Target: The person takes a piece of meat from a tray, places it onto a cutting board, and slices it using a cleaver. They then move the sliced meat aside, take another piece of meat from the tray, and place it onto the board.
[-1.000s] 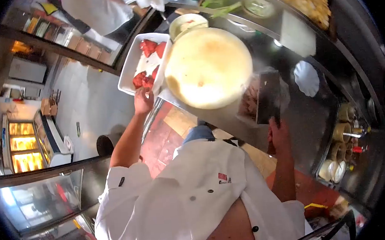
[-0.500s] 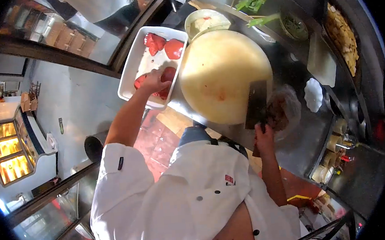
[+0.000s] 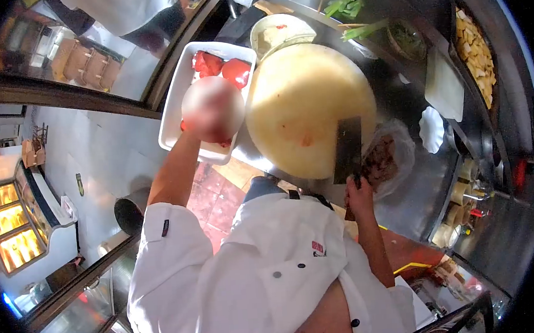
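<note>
Dark, broad-bladed metal cleaver (image 3: pixel 348 151) now brought over the near right edge of the round, pale chopping board (image 3: pixel 306 102).
Its handle is gripped in the closed right hand (image 3: pixel 359 197), beside the clear plastic bag of reddish meat (image 3: pixel 383 161). The left hand (image 3: pixel 210 111) has been moved further into the white rectangular tray (image 3: pixel 173 105) of glossy red pieces (image 3: pixel 236 73); blurred, its opening and hold cannot be told. Room is offered above the board, bounded by the tray's raised rim.
</note>
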Demonstrator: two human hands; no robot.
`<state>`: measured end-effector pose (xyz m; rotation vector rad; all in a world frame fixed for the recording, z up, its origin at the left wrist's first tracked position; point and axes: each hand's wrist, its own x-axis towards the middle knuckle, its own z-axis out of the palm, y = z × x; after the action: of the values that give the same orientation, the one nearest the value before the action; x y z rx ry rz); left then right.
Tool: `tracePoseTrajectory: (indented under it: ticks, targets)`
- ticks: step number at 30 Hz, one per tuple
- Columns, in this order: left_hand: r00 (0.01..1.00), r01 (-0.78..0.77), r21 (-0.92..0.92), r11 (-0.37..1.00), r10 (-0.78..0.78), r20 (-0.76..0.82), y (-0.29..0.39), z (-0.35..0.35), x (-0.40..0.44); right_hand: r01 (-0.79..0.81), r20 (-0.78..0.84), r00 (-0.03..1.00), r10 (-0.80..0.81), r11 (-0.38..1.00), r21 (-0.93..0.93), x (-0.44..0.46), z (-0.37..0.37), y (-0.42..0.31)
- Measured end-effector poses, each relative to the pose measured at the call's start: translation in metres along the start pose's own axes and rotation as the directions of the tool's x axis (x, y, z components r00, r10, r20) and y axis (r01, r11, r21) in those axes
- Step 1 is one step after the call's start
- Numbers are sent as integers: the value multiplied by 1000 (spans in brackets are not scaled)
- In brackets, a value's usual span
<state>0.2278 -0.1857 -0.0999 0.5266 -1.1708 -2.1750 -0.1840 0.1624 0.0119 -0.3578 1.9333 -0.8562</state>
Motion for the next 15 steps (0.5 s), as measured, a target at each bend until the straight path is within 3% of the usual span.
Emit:
tracePoseTrajectory:
  ticks: [2, 4, 6, 7, 8, 9, 10, 11, 13, 14, 15]
  targets:
    - [994, -64, 159, 985, 48, 101, -2, -18, -3, 2, 2, 1000, -2, 1000, 10, 0, 3, 0]
    - [995, 20, 477, 879, 30, -96, 22, -1, -3, 11, 3, 1000, -11, 1000, 20, 11, 1, 10]
    - [982, -52, 662, 748, 158, -102, 45, 27, 2, 42, 4, 999, -42, 982, -183, 41, -5, 55]
    - [976, -87, 801, 593, 213, -51, 46, 29, 6, 49, 2, 999, -50, 967, -249, 55, -4, 76]
    - [967, -121, 902, 415, 253, 13, 46, 34, 11, 271, -91, 936, -340, 861, -429, 65, 0, 97]
    - [970, -129, 895, 427, 243, 24, 52, 58, 15, 350, -118, 873, -473, 777, -523, 62, -4, 102]
    - [974, -52, 870, 490, 217, -64, 63, 99, 21, 396, -142, 791, -595, 675, -622, 60, -7, 107]
    - [975, -22, 820, 572, 192, -108, 57, 119, 32, 291, -145, 911, -386, 851, -437, 54, -4, 90]
    - [984, -11, 670, 742, 126, -123, 19, 144, 54, 118, -129, 980, -150, 966, -231, 47, 3, 71]
    - [987, 7, 713, 701, 109, -117, 2, 160, 62, 96, -130, 983, -128, 968, -231, 45, 7, 65]
    - [989, 40, 870, 492, 107, -106, -7, 178, 69, 78, -138, 984, -112, 970, -228, 47, 4, 70]
